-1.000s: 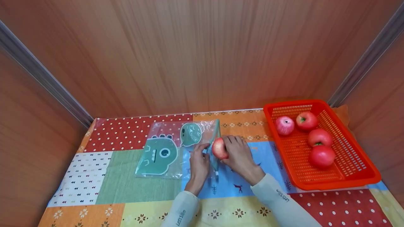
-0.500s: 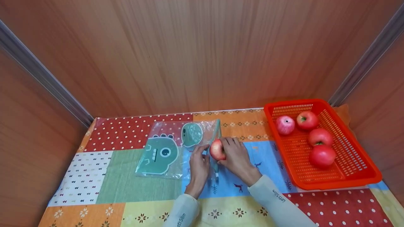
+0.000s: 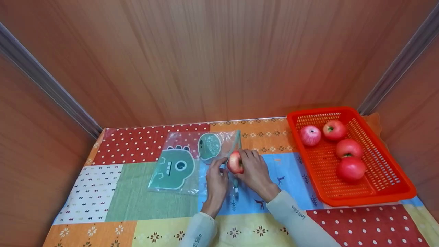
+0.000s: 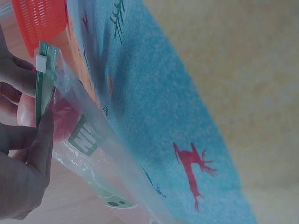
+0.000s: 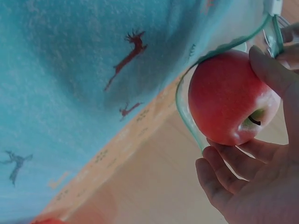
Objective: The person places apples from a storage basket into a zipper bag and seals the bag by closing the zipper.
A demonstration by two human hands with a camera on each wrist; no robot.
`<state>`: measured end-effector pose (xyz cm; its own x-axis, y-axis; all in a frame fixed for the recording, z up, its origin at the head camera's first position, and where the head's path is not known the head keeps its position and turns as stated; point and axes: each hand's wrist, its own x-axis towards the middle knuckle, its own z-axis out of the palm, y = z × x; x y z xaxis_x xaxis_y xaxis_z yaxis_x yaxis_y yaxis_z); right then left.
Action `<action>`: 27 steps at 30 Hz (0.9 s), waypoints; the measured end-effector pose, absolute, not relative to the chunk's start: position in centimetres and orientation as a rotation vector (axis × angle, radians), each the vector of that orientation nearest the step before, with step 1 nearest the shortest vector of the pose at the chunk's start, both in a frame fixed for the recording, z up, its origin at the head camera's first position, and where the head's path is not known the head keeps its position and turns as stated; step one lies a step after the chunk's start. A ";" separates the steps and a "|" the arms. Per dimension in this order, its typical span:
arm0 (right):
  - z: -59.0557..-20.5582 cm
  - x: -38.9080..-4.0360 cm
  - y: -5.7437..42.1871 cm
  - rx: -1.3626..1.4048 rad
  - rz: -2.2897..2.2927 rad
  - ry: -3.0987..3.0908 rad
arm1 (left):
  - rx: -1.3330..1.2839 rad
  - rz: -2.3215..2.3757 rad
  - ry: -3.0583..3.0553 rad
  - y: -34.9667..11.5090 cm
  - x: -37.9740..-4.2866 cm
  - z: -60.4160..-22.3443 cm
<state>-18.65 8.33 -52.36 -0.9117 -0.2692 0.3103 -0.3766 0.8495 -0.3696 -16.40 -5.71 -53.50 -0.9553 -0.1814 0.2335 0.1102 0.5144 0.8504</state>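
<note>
A clear zip bag [image 3: 173, 168] with green cartoon prints lies flat, its green-edged mouth on the right side. My left hand [image 3: 216, 180] pinches the bag's edge near the mouth between thumb and fingers. My right hand [image 3: 255, 173] holds a red apple [image 3: 235, 162] at that mouth, thumb on one side and fingers on the other. Around the apple [image 5: 229, 98], the green rim stands parted in the right wrist view, and the stem end faces my right palm. Through the plastic, part of the apple shows red in the left wrist view, near the white slider [image 4: 41, 63].
To the right stands an orange-red plastic basket [image 3: 367, 201] with several red apples [image 3: 351, 169] inside. A patchwork-print cloth [image 3: 137, 206] covers the table. Wood-grain panels [image 3: 219, 61] rise behind and at both sides.
My right hand has moved slightly left with the apple, bringing it into the bag's mouth. My left hand keeps its hold on the bag's edge.
</note>
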 end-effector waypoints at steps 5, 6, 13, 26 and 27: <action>-53.0 -18.9 8.0 0.481 0.605 -2.794 | 0.053 -1.423 -2.464 -5.7 -16.3 -53.4; -53.1 -18.9 8.0 0.479 0.609 -2.795 | 0.054 -1.423 -2.467 -5.7 -16.2 -53.4; -53.3 -19.2 7.5 0.436 0.686 -2.844 | 0.063 -1.405 -2.471 -5.6 -16.1 -53.4; -54.3 -19.7 6.8 0.460 0.639 -2.774 | 0.075 -1.385 -2.456 -5.4 -16.2 -53.4; -54.3 -19.7 6.8 0.460 0.632 -2.777 | 0.076 -1.380 -2.456 -5.4 -16.3 -53.4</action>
